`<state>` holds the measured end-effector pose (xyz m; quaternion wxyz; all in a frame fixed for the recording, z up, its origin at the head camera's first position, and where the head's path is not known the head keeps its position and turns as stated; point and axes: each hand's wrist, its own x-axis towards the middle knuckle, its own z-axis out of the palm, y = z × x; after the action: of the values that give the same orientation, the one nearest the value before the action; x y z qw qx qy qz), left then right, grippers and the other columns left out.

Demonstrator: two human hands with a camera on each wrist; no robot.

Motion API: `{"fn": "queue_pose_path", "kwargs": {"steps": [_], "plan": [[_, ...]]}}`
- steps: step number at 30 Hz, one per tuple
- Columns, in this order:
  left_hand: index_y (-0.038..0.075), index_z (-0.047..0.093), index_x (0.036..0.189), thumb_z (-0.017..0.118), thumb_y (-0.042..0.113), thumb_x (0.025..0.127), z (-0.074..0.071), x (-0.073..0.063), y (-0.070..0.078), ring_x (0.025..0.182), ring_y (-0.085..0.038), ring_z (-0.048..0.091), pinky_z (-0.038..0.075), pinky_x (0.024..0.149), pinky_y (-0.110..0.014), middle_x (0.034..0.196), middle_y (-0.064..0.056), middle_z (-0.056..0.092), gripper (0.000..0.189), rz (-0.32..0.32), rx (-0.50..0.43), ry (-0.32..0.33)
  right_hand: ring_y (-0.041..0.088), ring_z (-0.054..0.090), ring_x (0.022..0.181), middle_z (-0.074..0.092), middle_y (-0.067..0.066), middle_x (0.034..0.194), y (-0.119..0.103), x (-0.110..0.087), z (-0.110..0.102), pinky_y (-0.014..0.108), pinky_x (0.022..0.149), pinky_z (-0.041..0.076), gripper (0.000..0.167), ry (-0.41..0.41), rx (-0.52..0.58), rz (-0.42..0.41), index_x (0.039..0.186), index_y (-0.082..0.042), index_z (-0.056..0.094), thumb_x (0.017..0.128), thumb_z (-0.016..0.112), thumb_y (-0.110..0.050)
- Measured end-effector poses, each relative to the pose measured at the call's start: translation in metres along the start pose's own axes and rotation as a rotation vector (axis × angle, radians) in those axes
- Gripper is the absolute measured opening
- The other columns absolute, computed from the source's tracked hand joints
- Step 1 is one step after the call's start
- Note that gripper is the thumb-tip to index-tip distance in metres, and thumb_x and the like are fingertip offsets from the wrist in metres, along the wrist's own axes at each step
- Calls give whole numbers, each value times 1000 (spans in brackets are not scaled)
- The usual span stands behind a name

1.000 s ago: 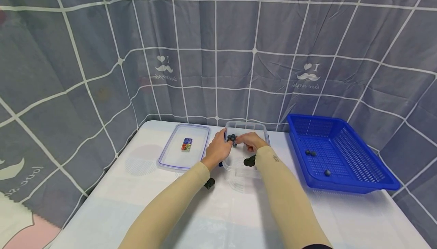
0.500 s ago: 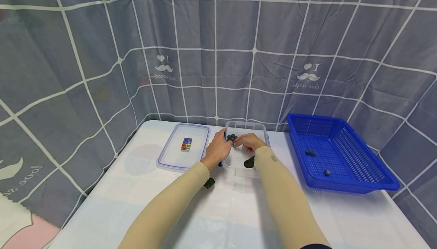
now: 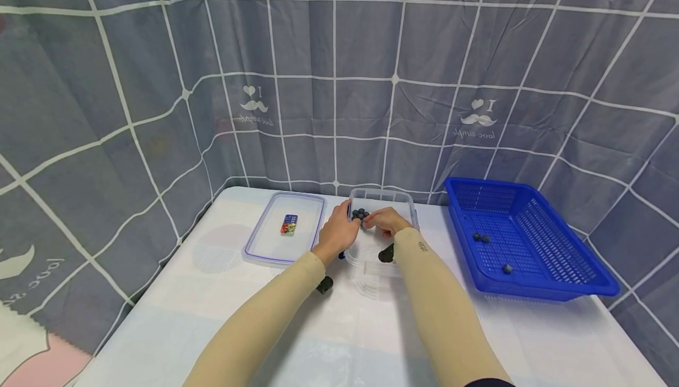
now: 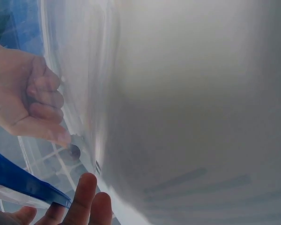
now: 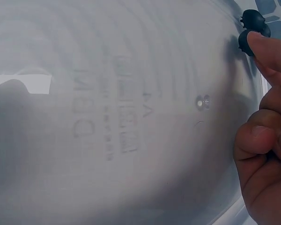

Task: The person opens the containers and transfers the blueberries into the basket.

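A clear plastic food container (image 3: 408, 197) stands on the table in front of me. My left hand (image 3: 338, 232) holds its left side, and in the left wrist view the fingers lie by a blue latch (image 4: 25, 179). Inside, several blueberries (image 3: 362, 212) cluster at the left wall. My right hand (image 3: 388, 221) reaches into the container. Its thumb and index finger pinch a blueberry (image 5: 246, 43) beside another one, while the other fingers curl inward. Through the clear wall, the left wrist view shows a dark berry (image 4: 74, 151) at those fingertips.
Left of the container lies its blue-edged lid (image 3: 265, 245) with a colourful label (image 3: 289, 225). At right stands a blue plastic basket (image 3: 530, 291) holding a few blueberries (image 3: 507, 269). A grey curtain (image 3: 366, 110) with a white grid hangs behind the table.
My right hand has shifted slightly left toward the cluster and has stayed there at the berries. The left hand keeps its place on the container.
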<state>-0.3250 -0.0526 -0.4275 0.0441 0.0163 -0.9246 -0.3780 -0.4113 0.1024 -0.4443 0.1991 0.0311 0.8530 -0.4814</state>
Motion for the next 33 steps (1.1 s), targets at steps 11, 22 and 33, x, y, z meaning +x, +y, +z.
{"fn": "queue_pose_path", "kwargs": {"steps": [11,22,33], "plan": [[21,33,158,47,38,100,2,-1,1,125,-37,58,46,100,-56,153,-7,46,63,-4,-14,-11,9,24,44,30,-6,51,-1,-3,-4,24,47,28,33,-28,-79,-15,120,-8,74,88,75,-15],[22,35,157,49,38,99,4,-2,1,121,-37,60,48,97,-55,149,-7,49,62,6,-9,7,7,21,42,43,-9,54,-14,-14,-16,23,45,28,33,-56,-95,-103,121,-6,73,89,74,-13],[21,34,158,49,38,99,0,0,0,123,-35,59,47,97,-55,150,-8,48,63,4,-14,0,8,20,42,48,-8,60,-40,-25,-36,24,47,29,32,-53,-122,-196,125,-7,70,94,70,-18]]}}
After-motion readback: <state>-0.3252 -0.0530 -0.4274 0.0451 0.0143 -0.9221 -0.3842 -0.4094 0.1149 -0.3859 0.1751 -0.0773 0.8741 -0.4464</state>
